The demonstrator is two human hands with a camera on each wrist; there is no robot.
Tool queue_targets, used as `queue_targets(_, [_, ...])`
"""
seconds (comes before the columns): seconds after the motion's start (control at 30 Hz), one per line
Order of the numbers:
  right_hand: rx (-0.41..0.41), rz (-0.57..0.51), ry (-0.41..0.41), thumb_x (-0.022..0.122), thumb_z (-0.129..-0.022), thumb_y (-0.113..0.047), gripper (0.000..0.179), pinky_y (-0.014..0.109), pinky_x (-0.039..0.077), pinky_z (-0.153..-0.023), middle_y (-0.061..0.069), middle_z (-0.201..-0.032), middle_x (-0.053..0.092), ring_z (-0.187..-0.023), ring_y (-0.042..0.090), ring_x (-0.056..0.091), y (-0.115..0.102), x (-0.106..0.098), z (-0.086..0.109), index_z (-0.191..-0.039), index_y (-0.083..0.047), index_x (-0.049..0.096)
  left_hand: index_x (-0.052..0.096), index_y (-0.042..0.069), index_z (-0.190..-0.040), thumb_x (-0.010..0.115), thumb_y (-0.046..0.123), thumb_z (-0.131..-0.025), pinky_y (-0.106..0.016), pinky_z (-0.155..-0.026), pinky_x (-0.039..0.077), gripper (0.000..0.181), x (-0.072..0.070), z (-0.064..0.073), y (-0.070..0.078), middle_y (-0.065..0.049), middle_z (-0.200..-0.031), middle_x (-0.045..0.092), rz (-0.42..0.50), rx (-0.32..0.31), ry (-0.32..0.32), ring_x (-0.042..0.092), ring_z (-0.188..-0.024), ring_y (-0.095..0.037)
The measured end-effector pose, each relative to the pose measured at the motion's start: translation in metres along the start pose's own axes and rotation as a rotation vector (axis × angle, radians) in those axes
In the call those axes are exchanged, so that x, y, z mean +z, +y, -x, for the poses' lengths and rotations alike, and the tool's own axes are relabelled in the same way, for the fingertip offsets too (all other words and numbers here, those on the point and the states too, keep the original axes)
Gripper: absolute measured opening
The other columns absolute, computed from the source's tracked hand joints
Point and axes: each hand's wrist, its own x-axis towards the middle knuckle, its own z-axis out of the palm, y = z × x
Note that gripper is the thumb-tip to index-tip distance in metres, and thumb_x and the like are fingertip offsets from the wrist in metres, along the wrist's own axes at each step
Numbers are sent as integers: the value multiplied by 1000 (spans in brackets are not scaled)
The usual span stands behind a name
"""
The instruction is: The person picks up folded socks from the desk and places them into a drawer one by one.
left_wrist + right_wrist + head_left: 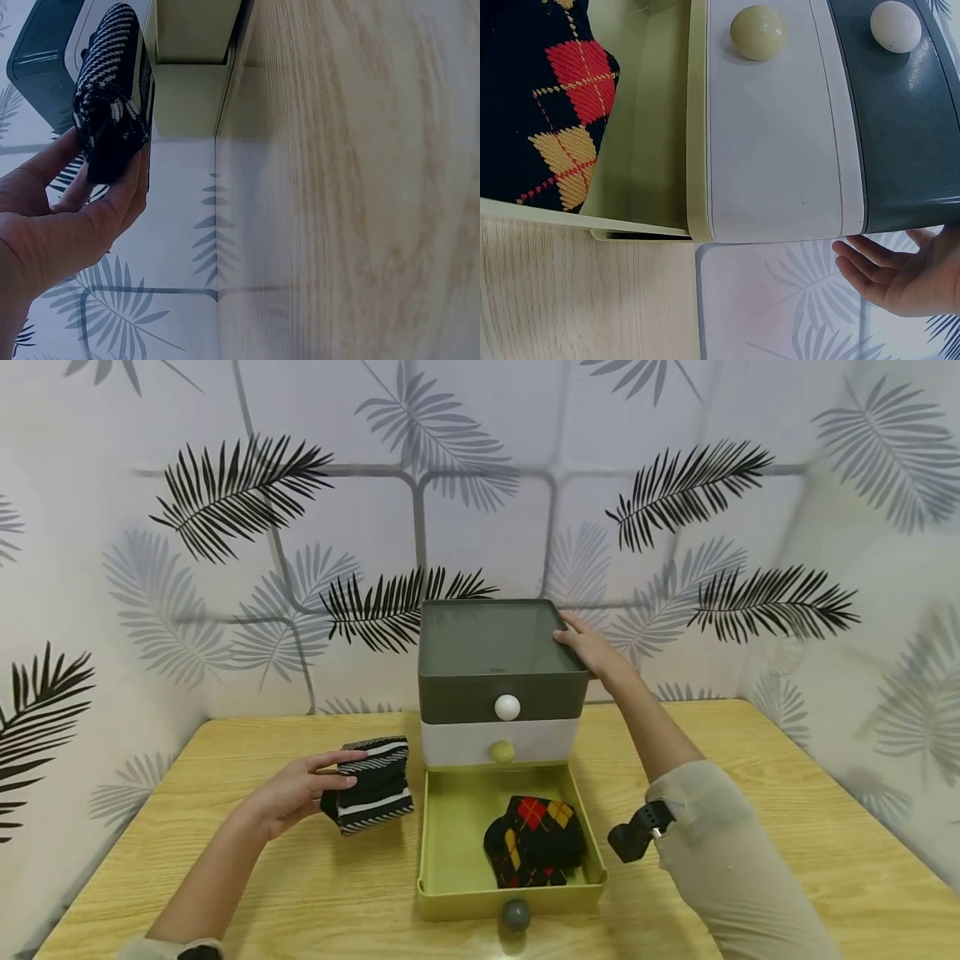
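Note:
My left hand (pixel 300 789) pinches a folded black-and-white striped sock bundle (pixel 375 785) between thumb and fingers, left of the pulled-out drawer. In the left wrist view the bundle (pixel 112 90) is gripped at its near end, above the table. My right hand (pixel 588 647) rests with extended fingers on the right rim of the small drawer box (pixel 502 697). The box has a dark green top tier, a white middle and a yellow-green bottom drawer (pixel 457 852), which stands out toward me. Black argyle socks (pixel 543 839) with red and yellow diamonds lie folded in that drawer's right half.
The box stands at the back of a wooden table (pixel 262 893), against a wall with leaf patterns (pixel 487 527). Round knobs mark the tiers: white (pixel 507 707), yellow (pixel 502 752) and grey (pixel 516 915). The grey knob sticks out toward the table's front.

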Motion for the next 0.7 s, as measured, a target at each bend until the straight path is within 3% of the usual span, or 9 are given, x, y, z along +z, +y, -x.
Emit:
queue_targets(0.17, [24,-26,5,36,-98,-26,58,42,42,-83,23,-143,24,-112,37,43,-1,-1,0,-149,-19,10,41,1,-138,60,12,-90,-33,-77,48,53,3,3,1,-11,-123,47,8,12,-11,58,-91,-15])
queue_targets(0.3, [35,-32,7,37,-98,-27,58,39,43,-78,23,-142,26,-110,36,44,1,-1,2,-149,-21,10,41,1,-137,60,11,-90,-33,-77,48,52,6,4,0,-8,-116,52,45,23,-30,59,-90,-16])
queue_targets(0.7, [11,-2,8,36,-98,-25,57,46,37,-92,19,-147,19,-118,39,40,-1,-1,1,-149,-18,10,42,2,-137,61,12,-89,-37,-83,46,53,18,5,1,-14,-126,46,45,23,-55,58,-97,-20])
